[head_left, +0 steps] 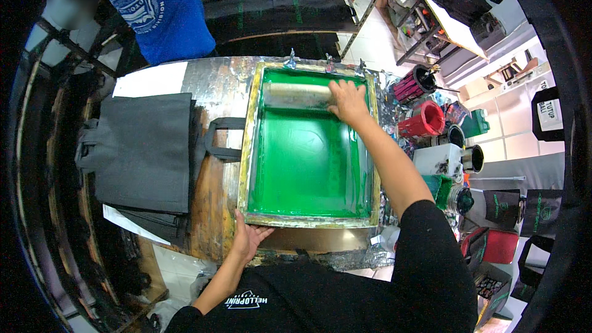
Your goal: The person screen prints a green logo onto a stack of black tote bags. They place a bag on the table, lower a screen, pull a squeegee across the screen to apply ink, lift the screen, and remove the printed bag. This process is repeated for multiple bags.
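A screen printing frame [244, 166] with a worn wooden rim lies on the table, its mesh [302, 160] coated in green ink. Across the far part of the mesh rests a squeegee [296, 95] with a pale handle. My right hand [349, 102] is closed over the squeegee's right end. At the frame's near left corner, my left hand [246, 242] holds the rim, thumb on the left side and fingers along the near edge. A dark fabric handle [213, 139] sticks out from under the frame's left side; whatever it belongs to is hidden.
A stack of dark grey fabric bags [145, 148] lies on the table's left. Ink containers, including a red tub [425, 118] and a pink-streaked can [419, 83], crowd the right edge. Metal clamps [290, 60] line the frame's far side. A person in a blue shirt [163, 18] stands beyond the table.
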A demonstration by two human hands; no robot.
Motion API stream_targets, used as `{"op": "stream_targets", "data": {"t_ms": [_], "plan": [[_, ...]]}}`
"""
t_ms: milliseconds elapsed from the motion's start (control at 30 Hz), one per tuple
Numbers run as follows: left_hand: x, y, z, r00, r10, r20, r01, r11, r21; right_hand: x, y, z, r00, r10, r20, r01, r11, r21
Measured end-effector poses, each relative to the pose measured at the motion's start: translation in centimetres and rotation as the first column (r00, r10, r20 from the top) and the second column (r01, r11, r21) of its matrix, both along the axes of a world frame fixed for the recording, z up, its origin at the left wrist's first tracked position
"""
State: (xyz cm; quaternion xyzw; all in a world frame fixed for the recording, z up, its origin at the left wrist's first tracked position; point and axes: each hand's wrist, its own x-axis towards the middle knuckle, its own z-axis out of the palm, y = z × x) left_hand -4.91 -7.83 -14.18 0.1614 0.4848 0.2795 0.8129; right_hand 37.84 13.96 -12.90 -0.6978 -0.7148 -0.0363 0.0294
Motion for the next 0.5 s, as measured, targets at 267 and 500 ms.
{"op": "stream_targets", "data": {"t_ms": [267,500], "plan": [[-0.4,1.3,-2.4,0.983,-0.041,-0.179,-0.001,0.973,-0.231,2.7,6.2,0.4,1.0,0.008,-0.03,-0.012,0.991,-0.135],[0.2,12.9,2.4,0.448,-0.559,-0.698,0.839,0.532,0.113,2.3,4.6,1.0,0.999,-0.006,0.046,0.002,0.996,0.094]]}}
